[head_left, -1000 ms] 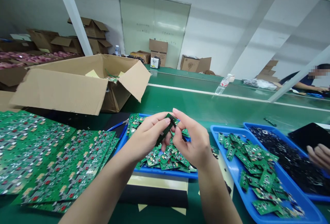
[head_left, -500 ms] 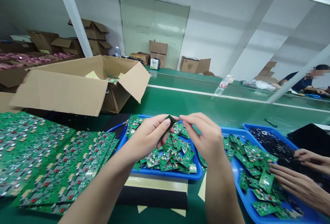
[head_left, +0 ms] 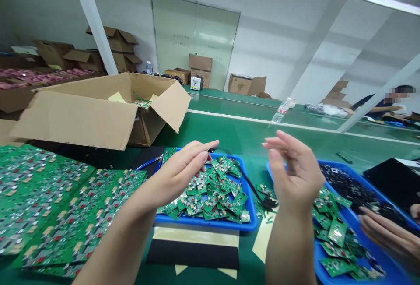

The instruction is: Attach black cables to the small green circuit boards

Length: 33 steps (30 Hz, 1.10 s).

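My left hand (head_left: pixel 183 169) hovers over a blue tray (head_left: pixel 203 223) heaped with small green circuit boards (head_left: pixel 213 191). Its fingers are pinched on a small dark part (head_left: pixel 211 149) at the fingertips. A thin black wire (head_left: pixel 252 188) runs from there down to the tray's right edge. My right hand (head_left: pixel 295 171) is raised to the right of that tray, fingers loosely apart and holding nothing. It hangs above the gap between this tray and a second blue tray (head_left: pixel 324 272) of green boards.
Large green board panels (head_left: pixel 49 197) cover the table at left, behind them an open cardboard box (head_left: pixel 98 110). A third blue tray holds black parts (head_left: pixel 354 188). A co-worker's hand (head_left: pixel 387 237) reaches in at lower right. A water bottle (head_left: pixel 282 110) lies on the green belt.
My hands have come apart: the right hand let go and moved right and up, now open. The left hand sank slightly toward the tray. The small green board is no longer seen between them.
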### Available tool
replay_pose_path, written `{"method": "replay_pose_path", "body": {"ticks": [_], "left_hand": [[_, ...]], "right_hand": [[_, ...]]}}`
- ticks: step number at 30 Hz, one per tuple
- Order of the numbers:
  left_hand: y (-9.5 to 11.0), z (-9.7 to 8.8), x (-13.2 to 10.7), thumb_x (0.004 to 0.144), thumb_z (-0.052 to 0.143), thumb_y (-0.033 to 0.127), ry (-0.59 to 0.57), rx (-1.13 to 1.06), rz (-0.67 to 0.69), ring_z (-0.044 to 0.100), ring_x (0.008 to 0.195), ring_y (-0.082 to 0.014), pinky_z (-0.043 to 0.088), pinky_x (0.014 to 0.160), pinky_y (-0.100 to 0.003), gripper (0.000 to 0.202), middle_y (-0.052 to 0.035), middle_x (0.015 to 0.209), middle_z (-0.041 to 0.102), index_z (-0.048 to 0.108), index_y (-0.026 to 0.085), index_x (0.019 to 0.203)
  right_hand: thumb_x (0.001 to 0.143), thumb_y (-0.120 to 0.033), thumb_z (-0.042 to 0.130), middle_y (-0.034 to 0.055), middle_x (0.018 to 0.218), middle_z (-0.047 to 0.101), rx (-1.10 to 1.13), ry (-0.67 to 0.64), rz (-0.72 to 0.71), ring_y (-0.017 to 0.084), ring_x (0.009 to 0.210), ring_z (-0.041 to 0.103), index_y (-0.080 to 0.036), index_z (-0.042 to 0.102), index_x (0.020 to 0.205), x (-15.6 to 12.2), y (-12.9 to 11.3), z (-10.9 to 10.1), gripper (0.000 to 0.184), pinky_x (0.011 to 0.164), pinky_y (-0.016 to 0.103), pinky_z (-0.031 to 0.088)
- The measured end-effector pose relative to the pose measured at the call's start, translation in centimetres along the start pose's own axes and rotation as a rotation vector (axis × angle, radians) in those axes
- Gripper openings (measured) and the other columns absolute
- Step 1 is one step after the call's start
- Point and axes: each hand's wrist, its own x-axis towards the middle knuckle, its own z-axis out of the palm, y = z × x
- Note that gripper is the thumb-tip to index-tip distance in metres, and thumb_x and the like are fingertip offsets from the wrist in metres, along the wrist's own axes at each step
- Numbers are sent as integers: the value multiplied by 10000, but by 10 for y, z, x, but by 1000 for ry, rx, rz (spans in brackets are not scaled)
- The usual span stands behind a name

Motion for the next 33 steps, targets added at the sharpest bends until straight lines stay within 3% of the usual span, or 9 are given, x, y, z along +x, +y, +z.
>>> {"method": "replay_pose_path", "body": {"ticks": [3,6,11,13,17,23,33], "left_hand": [[-6,-8,-2,985,371,292,21,44,145,543,804,-122,475,735,-231,409,-40,947,553,476,230,1375],[-8,-10,-4,963,454,231,40,94,252,559,830,-117,488,746,-217,427,-48,1010,566,454,250,1389],[-2,-4,-3,907,552,121,-55,81,377,588,926,-128,502,817,-221,437,-35,1052,580,524,278,1315],[-1,-1,-3,897,557,94,-70,90,389,592,937,-127,506,825,-224,428,-30,1056,581,543,280,1283],[-4,1,-2,892,563,85,-39,135,378,589,931,-118,505,816,-216,388,-24,1036,578,558,253,1241],[-8,1,-1,894,567,92,-26,148,385,590,940,-112,501,821,-210,373,-20,1044,577,549,246,1233],[-14,3,5,882,577,72,99,214,416,584,930,-108,496,807,-188,348,-29,1029,580,570,210,1200]], "right_hand": [[853,-132,603,31,928,689,-59,13,52,178,815,675,-245,666,1134,3,5,-18,310,735,364,571],[873,-160,589,23,920,691,-55,-11,89,167,817,670,-255,677,1105,5,0,-23,265,730,342,567],[883,-240,585,93,1237,606,-18,-393,25,230,1174,553,-226,658,1118,4,-21,-1,247,972,436,487],[881,-226,582,111,1252,594,-24,-458,-11,232,1218,523,-201,675,1039,2,-25,9,185,1005,438,462],[887,-178,565,79,1055,678,9,-443,-15,197,1082,613,-195,665,875,0,-24,14,102,1008,435,450],[880,-173,590,2,883,720,21,-543,-72,156,893,676,-218,649,904,-1,-23,9,78,1065,476,378],[888,-120,555,8,784,707,-32,-500,-165,133,747,666,-197,640,882,-4,-27,21,115,991,443,474]]}}
